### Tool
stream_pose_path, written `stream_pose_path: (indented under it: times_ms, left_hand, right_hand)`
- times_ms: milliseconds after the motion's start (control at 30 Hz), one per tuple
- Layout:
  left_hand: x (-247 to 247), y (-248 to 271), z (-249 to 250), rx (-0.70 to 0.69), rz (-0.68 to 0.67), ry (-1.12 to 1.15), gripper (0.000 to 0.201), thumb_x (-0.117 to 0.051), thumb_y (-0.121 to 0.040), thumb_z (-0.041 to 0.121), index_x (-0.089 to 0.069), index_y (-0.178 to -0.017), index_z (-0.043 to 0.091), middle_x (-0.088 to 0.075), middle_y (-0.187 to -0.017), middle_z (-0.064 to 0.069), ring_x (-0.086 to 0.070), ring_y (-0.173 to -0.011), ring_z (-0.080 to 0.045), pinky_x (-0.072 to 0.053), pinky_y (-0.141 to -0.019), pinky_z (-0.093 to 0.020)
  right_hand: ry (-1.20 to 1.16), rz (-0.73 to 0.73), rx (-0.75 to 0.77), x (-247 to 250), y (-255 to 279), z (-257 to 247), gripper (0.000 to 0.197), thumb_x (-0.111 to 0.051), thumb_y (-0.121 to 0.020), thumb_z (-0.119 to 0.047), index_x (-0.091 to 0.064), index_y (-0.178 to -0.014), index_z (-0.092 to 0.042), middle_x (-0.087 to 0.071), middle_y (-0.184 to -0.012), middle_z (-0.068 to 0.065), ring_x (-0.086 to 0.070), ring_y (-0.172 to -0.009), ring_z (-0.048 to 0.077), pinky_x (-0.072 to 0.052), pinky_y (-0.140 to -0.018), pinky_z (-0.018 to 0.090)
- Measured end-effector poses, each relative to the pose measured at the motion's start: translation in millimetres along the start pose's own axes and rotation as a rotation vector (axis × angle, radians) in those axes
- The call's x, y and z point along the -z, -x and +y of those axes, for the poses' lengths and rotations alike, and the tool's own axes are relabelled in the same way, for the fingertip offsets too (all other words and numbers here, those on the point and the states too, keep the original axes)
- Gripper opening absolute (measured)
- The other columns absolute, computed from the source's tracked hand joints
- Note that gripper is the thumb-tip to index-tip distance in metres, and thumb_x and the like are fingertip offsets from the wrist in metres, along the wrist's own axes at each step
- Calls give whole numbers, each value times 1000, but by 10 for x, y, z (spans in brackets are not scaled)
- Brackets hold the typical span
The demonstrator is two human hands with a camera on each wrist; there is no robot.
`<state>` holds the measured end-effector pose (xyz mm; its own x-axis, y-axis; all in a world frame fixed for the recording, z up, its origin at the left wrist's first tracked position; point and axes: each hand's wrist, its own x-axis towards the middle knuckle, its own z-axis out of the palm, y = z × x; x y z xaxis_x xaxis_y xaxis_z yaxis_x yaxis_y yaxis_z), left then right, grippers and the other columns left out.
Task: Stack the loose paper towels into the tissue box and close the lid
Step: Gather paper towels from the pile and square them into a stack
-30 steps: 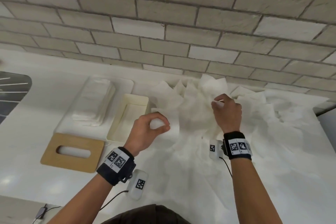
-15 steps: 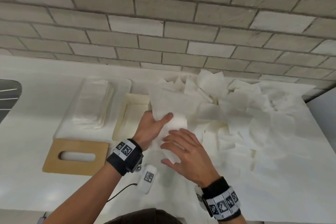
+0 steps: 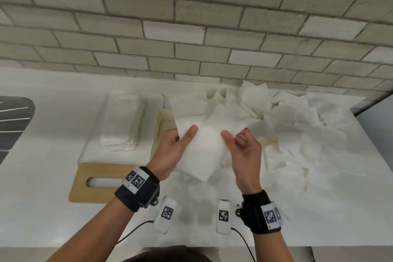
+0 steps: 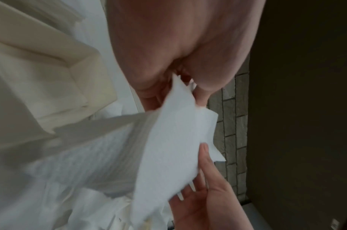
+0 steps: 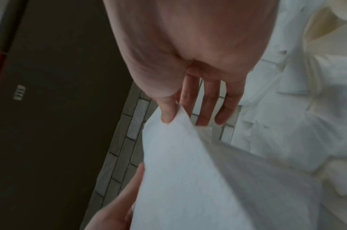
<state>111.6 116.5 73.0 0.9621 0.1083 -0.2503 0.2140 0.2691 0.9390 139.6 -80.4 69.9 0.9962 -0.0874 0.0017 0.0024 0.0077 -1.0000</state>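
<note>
Two hands hold a small bundle of white paper towels in the air above the near middle of a white desk. The left hand grips the bundle's left edge, thumb on top and fingers curled beneath. The right hand pinches the right edge between thumb and forefinger, with its other fingers hanging loose behind the sheet.

Behind the hands, touching the bundle's far side in the head view, sits the cream tissue box, open on top and mostly hidden; what little of its inside shows looks bare, though this cannot be told for certain. Its wooden lid, with an oval slot, lies flat on the desk to the left and near, apart from the box. Just left of the box a clear plastic wrapper holding a neat stack rests on the desk.

A wide scatter of loose towels covers the right and far side of the desk up to the brick wall.

Judging by this, the task is early: a first handful is being squared up, most towels remain loose, and both the filling and the closing of the lid lie ahead.
</note>
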Motion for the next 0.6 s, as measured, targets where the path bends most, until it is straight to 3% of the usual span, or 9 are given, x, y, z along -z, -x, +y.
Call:
stream_pose_path:
  times_ms: [100,167,233,300,367,400,467,533,600]
  left_hand:
    - [142,12,42,-5,33,25,51,-71,-101,48,-75,-116,0,-76,-120,-23,-71,-112,-48,-55,-96,-61]
    - [186,24,79,-53,69,15,36,-71,-102,37,-78,-111,4,-79,-115,-20,-73,-112,-45,-56,-99,-60]
    - [182,35,124,-82,83,8,40,-77,-97,38,-77,-108,0,-81,-108,-15,-77,-104,-38,-60,-94,-55]
    - [155,19,126,-114,80,-19,50,-82,-91,43,-75,-109,-3,-81,-104,-10,-78,-97,-30,-61,-86,-45]
    - [122,20,112,-142,89,-67,32,-77,-97,34,-78,-110,6,-83,-104,-5,-80,-97,-22,-63,-81,-37]
    - [104,26,110,-153,93,-96,28,-75,-99,35,-79,-109,9,-83,-103,-7,-80,-97,-22,-64,-79,-40]
    - [97,-1,29,-140,104,-117,38,-70,-101,48,-80,-103,12,-81,-100,-16,-78,-95,-28,-64,-81,-52]
    - [119,-27,-28,-98,116,-110,64,-63,-99,66,-74,-96,3,-77,-92,-14,-72,-82,-32,-58,-77,-49]
    - [169,-73,-85,-57,122,-142,84,-56,-90,85,-61,-83,2,-57,-83,-7,-51,-74,-28,-44,-73,-44]
  right_hand:
    - [-84,32,65,105,100,-195,33,-79,-99,-21,-63,-88,5,-71,-81,12,-63,-79,20,-54,-78,37]
    - [-129,-22,79,186,170,-379,31,-79,-95,-21,-68,-103,7,-75,-99,23,-70,-94,24,-58,-86,40]
    - [-123,-114,57,175,253,-533,28,-80,-90,-17,-70,-107,3,-77,-107,19,-74,-99,26,-61,-87,37]
    - [-64,-160,56,59,337,-566,21,-83,-88,-9,-69,-102,0,-77,-105,14,-76,-99,28,-62,-86,38]
    - [15,-111,95,-133,399,-505,17,-85,-91,-9,-68,-94,-7,-74,-95,8,-73,-92,24,-59,-84,37]
    - [46,-54,110,-234,419,-446,17,-85,-92,-11,-68,-92,-10,-71,-90,2,-70,-88,18,-58,-82,33]
    - [75,56,112,-402,445,-314,17,-84,-94,-16,-67,-92,-16,-67,-86,-9,-65,-83,11,-55,-82,30]
    - [75,117,92,-523,458,-202,19,-83,-95,-20,-64,-93,-19,-63,-84,-13,-62,-82,9,-53,-81,30]
    - [73,150,68,-598,458,-121,21,-83,-95,-23,-62,-93,-20,-61,-83,-15,-61,-82,10,-52,-80,27]
